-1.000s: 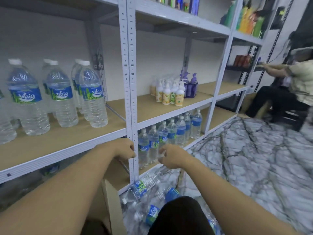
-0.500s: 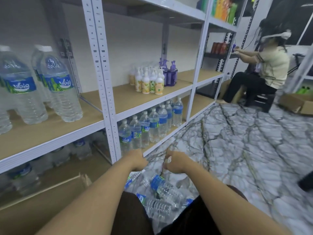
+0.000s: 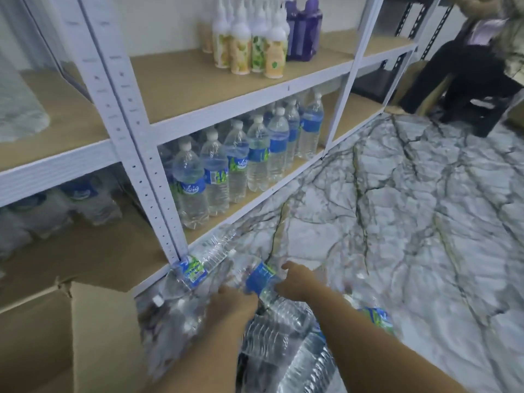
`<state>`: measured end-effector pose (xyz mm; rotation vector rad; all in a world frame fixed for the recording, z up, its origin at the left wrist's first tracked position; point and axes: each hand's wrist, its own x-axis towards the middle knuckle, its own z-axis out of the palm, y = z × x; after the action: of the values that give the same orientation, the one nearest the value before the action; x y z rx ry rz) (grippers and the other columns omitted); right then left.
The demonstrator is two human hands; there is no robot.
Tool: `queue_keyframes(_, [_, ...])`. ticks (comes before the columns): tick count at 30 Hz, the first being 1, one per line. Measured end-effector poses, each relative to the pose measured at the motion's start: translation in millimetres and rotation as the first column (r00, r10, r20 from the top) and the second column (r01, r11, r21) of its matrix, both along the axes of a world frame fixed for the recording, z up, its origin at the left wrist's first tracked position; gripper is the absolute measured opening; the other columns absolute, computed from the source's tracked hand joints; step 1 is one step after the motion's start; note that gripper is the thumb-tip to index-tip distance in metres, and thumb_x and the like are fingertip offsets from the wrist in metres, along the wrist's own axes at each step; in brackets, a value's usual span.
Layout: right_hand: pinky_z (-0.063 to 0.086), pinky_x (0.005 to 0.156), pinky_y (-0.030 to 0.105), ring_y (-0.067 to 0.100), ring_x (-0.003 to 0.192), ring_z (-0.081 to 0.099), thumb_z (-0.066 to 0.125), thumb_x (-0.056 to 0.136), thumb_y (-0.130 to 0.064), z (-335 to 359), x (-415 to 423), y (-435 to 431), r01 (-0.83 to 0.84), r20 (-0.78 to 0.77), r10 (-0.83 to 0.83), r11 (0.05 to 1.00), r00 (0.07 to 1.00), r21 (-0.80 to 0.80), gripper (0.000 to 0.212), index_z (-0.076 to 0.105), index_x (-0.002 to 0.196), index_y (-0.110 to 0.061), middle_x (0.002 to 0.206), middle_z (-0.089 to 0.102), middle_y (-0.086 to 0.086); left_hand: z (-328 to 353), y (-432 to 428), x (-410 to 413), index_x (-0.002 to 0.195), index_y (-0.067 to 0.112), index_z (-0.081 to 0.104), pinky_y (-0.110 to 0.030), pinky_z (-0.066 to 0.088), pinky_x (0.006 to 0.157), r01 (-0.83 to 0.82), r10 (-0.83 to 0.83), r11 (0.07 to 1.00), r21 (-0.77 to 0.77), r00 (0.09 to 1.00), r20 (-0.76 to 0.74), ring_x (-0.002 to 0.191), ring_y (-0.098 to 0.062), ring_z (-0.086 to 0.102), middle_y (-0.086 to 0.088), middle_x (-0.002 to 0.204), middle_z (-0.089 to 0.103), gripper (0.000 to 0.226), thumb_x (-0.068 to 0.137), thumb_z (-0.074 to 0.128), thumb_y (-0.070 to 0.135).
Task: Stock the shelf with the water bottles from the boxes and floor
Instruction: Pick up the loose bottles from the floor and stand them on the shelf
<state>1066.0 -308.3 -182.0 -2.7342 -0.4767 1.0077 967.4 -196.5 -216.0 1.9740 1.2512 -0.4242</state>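
Note:
A pile of clear water bottles (image 3: 195, 269) with blue-green labels lies on the marble floor at the foot of the white shelf upright (image 3: 147, 177). One bottle with a blue label (image 3: 259, 279) lies diagonally on top of the pile. My right hand (image 3: 297, 282) grips it from the right, thumb over it. My left hand (image 3: 235, 304) presses against its left side with its fingers curled down and hidden. A row of upright water bottles (image 3: 235, 171) stands on the bottom shelf (image 3: 255, 201).
An open cardboard box (image 3: 85, 321) stands at my lower left. Lotion bottles (image 3: 255, 43) and purple bottles (image 3: 303, 32) fill the shelf above. Larger water bottles (image 3: 79, 199) sit in the left bay. A seated person (image 3: 467, 66) works at the far right.
My view has tilted down and both hands have dropped from shelf height onto the pile of bottles on the floor. The right hand has closed on the blue-labelled bottle.

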Motion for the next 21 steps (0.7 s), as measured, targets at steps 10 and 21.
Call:
queue_keyframes(10, [0.031, 0.112, 0.051, 0.038, 0.137, 0.034, 0.048, 0.089, -0.058, -138, 32, 17, 0.035, -0.047, -0.040, 0.993, 0.998, -0.109, 0.081, 0.014, 0.155, -0.024, 0.156, 0.027, 0.014, -108, -18, 6, 0.148, -0.008, -0.012, -0.039, 0.020, 0.116, -0.430, 0.400, 0.896, -0.115, 0.891, -0.217, 0.147, -0.033, 0.013, -0.022, 0.159, 0.003, 0.121, 0.083, 0.060, 0.063])
queue_keyframes(21, [0.046, 0.079, 0.048, 0.030, 0.126, 0.033, 0.071, 0.070, -0.067, -155, -9, 33, 0.032, 0.058, -0.016, 0.956, 0.998, -0.290, 0.099, 0.027, 0.141, -0.014, 0.133, 0.031, 0.009, -143, -8, -6, 0.141, 0.005, -0.037, -0.048, 0.017, 0.119, -0.349, 0.322, 0.929, -0.124, 0.926, -0.197, 0.147, -0.037, 0.012, -0.019, 0.160, 0.011, 0.136, 0.077, 0.074, 0.049])
